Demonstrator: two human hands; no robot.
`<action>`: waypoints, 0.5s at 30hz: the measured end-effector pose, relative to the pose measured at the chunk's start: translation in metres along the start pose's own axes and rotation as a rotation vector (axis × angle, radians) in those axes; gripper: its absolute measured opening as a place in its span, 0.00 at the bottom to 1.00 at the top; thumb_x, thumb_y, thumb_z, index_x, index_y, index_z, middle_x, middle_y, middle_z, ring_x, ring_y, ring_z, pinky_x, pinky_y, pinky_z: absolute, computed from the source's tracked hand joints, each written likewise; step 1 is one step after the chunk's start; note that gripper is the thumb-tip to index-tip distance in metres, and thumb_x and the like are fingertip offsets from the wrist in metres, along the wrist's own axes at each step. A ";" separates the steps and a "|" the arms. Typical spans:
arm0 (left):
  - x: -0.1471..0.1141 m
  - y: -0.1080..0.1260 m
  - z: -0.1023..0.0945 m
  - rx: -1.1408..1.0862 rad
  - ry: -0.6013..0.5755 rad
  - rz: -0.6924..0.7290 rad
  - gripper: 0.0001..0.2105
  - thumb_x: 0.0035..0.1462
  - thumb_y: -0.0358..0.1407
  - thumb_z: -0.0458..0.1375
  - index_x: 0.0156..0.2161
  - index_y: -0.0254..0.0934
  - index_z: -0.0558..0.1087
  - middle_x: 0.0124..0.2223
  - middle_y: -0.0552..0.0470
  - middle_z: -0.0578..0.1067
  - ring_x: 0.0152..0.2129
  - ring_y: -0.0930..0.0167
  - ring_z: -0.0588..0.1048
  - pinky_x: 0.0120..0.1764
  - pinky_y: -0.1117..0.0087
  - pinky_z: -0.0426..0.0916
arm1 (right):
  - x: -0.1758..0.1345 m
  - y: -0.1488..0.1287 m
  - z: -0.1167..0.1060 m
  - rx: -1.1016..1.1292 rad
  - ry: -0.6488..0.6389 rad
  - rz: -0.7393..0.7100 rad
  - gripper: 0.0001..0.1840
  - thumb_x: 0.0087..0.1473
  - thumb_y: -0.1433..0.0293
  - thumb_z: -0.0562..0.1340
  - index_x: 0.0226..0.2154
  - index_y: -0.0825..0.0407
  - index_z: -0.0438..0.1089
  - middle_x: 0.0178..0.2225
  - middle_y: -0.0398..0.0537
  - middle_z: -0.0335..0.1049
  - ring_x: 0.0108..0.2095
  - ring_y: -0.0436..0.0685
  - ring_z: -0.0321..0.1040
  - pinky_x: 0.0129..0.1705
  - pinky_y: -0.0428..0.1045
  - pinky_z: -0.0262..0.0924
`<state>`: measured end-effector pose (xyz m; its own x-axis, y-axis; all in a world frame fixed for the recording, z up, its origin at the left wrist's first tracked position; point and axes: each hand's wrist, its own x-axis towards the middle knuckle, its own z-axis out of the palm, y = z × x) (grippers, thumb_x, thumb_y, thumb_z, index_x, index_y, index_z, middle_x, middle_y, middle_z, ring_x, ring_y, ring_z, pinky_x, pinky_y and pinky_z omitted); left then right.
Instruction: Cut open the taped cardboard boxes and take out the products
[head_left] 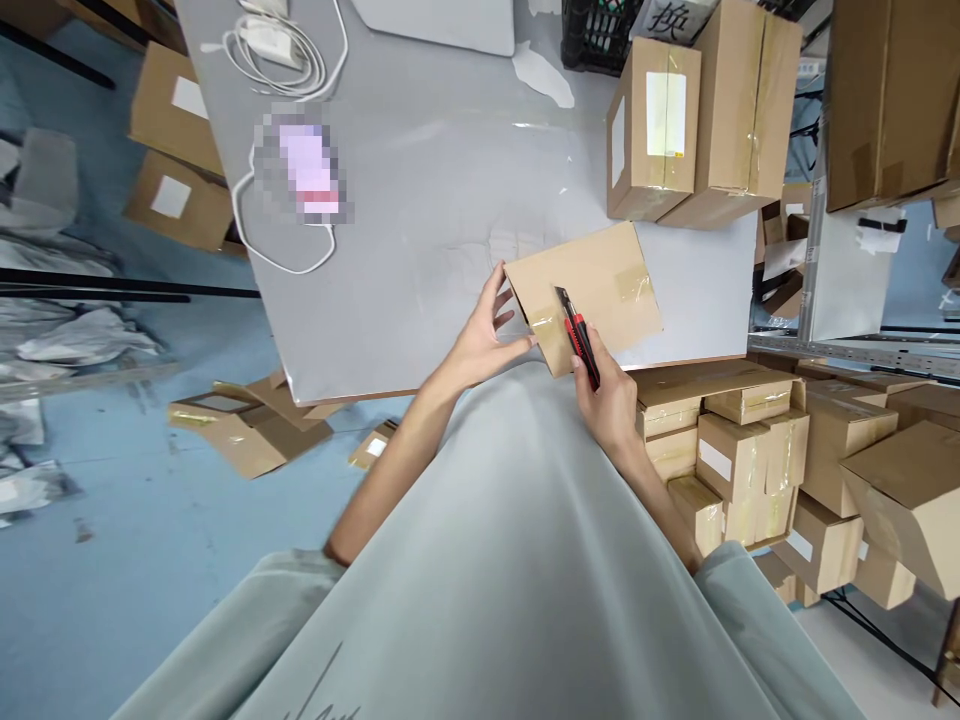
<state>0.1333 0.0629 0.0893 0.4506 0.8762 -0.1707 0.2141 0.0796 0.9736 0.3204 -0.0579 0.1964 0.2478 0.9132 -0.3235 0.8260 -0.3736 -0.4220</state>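
Box (600, 270): one, on the table (382, 300), long axis running left to right, right end angled slightly away.
Left hand (484, 340): nearer the box's left end; fingers parted, thumb at its edge; whether they grip, I cannot tell.
Right hand (609, 400): at the box's near side, fingers closed round the knife (579, 338).
Blade (562, 298): over the box's top, pointing away and leftward, just right of its left-end tape (545, 328); contact unclear.

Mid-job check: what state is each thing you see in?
Knife: blade out
Box: taped, cannot tell if fully sealed
Left hand: open, at the box's edge
Right hand: closed on the knife
Tall boxes: upright, taped
Cable: partly coiled
Floor carton: flaps open
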 end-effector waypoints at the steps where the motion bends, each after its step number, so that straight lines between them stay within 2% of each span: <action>1: 0.000 0.000 0.000 0.004 0.001 0.001 0.59 0.52 0.58 0.77 0.81 0.60 0.50 0.84 0.36 0.54 0.75 0.46 0.66 0.65 0.43 0.74 | 0.001 0.000 0.000 -0.001 -0.010 0.002 0.34 0.80 0.64 0.49 0.82 0.46 0.52 0.72 0.54 0.73 0.67 0.62 0.77 0.61 0.54 0.76; 6: 0.002 0.000 -0.001 -0.018 -0.012 -0.002 0.62 0.51 0.60 0.77 0.82 0.59 0.46 0.84 0.36 0.52 0.76 0.46 0.65 0.67 0.43 0.72 | 0.005 0.000 0.001 0.004 -0.005 -0.027 0.34 0.80 0.64 0.47 0.82 0.49 0.52 0.74 0.55 0.70 0.69 0.61 0.75 0.62 0.52 0.75; 15: 0.002 0.004 0.005 -0.042 -0.010 -0.025 0.61 0.51 0.59 0.77 0.81 0.62 0.47 0.84 0.39 0.51 0.76 0.47 0.65 0.68 0.41 0.71 | 0.004 -0.002 0.007 -0.036 -0.017 -0.029 0.34 0.80 0.64 0.46 0.82 0.50 0.52 0.73 0.56 0.71 0.68 0.61 0.75 0.60 0.51 0.76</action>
<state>0.1393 0.0626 0.0925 0.4539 0.8692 -0.1962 0.1892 0.1211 0.9744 0.3163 -0.0541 0.1903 0.2152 0.9204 -0.3265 0.8504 -0.3410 -0.4007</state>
